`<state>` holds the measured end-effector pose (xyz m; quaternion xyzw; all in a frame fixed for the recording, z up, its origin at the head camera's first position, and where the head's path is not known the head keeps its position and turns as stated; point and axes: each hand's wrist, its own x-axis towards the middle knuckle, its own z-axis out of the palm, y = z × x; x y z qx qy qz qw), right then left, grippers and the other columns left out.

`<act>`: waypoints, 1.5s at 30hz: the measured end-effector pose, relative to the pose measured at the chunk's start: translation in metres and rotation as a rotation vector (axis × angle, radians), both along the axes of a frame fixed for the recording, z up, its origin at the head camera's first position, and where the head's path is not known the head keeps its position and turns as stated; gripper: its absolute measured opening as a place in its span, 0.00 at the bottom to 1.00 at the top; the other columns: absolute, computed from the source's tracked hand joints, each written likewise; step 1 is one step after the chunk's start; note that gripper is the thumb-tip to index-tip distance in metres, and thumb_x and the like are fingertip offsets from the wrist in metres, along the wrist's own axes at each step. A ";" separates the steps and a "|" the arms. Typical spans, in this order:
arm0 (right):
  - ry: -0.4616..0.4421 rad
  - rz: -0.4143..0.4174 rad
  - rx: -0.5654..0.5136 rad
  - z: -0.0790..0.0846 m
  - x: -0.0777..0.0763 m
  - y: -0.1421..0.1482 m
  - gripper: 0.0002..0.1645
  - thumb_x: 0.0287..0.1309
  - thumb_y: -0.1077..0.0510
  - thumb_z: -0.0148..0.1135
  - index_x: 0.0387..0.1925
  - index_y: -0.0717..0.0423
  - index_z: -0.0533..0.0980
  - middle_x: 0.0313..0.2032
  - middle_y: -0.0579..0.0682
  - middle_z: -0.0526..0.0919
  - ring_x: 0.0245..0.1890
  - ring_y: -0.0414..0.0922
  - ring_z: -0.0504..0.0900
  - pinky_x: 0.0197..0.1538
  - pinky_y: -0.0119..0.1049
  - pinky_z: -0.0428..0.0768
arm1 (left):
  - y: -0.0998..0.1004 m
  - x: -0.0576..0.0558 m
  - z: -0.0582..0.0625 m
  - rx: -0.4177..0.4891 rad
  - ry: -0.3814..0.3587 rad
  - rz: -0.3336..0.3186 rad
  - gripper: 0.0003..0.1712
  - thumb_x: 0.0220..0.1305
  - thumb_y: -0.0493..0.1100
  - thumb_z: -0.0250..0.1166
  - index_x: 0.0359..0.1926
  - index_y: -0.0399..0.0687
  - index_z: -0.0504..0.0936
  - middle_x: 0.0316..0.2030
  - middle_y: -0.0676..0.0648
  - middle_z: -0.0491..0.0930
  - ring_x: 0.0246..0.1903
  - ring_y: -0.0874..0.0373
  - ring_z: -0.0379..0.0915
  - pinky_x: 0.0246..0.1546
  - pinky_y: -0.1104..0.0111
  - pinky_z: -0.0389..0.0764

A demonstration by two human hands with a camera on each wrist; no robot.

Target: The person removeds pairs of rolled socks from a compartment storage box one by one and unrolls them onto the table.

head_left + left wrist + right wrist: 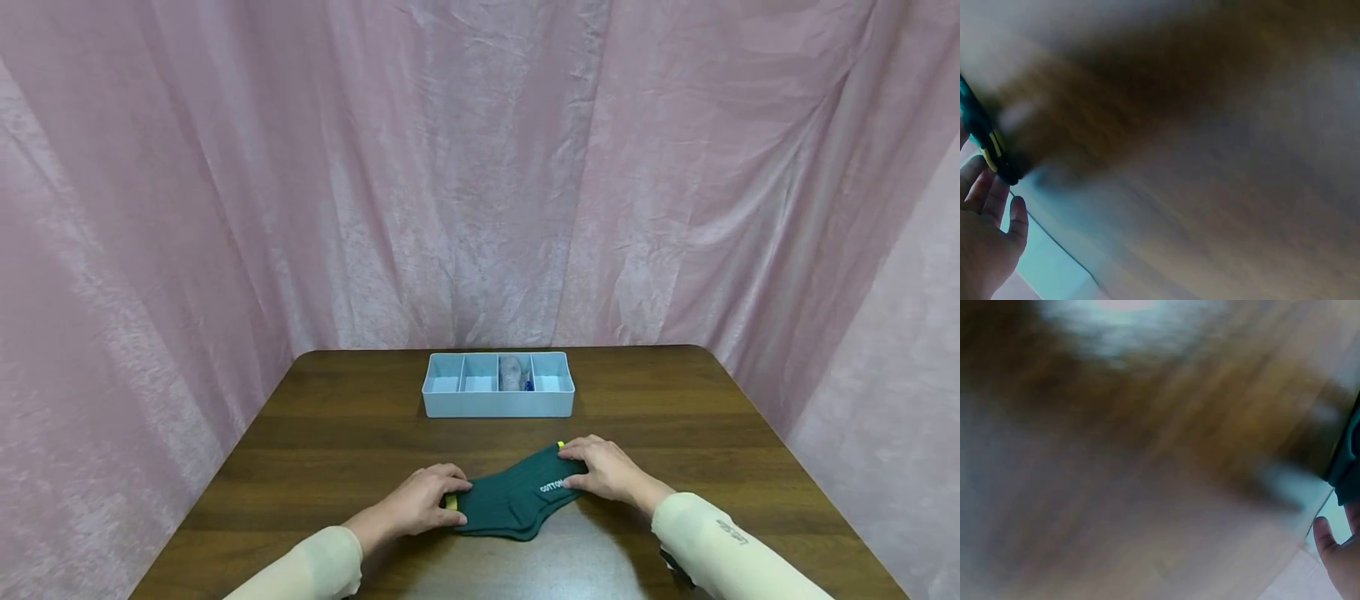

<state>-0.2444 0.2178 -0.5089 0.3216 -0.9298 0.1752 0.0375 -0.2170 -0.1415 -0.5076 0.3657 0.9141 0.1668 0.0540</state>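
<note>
A pair of dark green socks [517,496] lies stacked on the brown table, with white "COTTON" lettering at the right part and yellow marks at both ends. At its left end, beside a yellow band, my left hand [426,500] touches the socks with fingers and thumb spread apart. My right hand [611,468] rests on the other end, thumb by the lettering. The left wrist view catches the socks' edge [985,134] near the left hand [988,244]. Only a strip of green sock [1349,462] and part of the right hand [1341,556] appear in the right wrist view.
Behind the socks stands a light blue organizer box [498,406] with several compartments. One compartment holds a grey rolled item [511,373] with something small and blue beside it. Pink curtains [480,183] hang around the wooden table [315,433].
</note>
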 end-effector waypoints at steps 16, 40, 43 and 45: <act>-0.025 -0.066 -0.052 -0.003 0.014 0.006 0.27 0.55 0.45 0.72 0.51 0.58 0.83 0.50 0.51 0.81 0.51 0.53 0.76 0.51 0.56 0.72 | -0.005 -0.016 0.001 -0.054 0.088 -0.028 0.28 0.63 0.53 0.70 0.58 0.42 0.81 0.57 0.47 0.78 0.60 0.50 0.69 0.58 0.50 0.69; 0.030 -0.061 -0.142 0.007 0.020 0.001 0.23 0.56 0.54 0.72 0.53 0.59 0.82 0.52 0.50 0.83 0.56 0.53 0.77 0.56 0.57 0.70 | 0.005 -0.015 0.002 0.042 0.080 0.120 0.26 0.63 0.54 0.69 0.58 0.45 0.81 0.57 0.46 0.77 0.58 0.49 0.72 0.57 0.48 0.70; 0.017 -0.017 -0.080 0.008 0.015 0.003 0.23 0.56 0.54 0.72 0.52 0.59 0.82 0.52 0.52 0.83 0.55 0.54 0.78 0.56 0.59 0.71 | 0.011 -0.012 0.002 0.020 0.069 0.108 0.27 0.62 0.56 0.69 0.57 0.46 0.82 0.55 0.47 0.78 0.56 0.50 0.72 0.56 0.50 0.71; 0.005 0.003 -0.024 0.008 0.014 0.005 0.23 0.56 0.53 0.72 0.51 0.59 0.82 0.52 0.52 0.83 0.55 0.55 0.78 0.55 0.58 0.72 | 0.013 -0.011 0.001 -0.012 0.070 0.102 0.27 0.62 0.56 0.70 0.57 0.47 0.83 0.54 0.47 0.78 0.56 0.51 0.72 0.55 0.51 0.72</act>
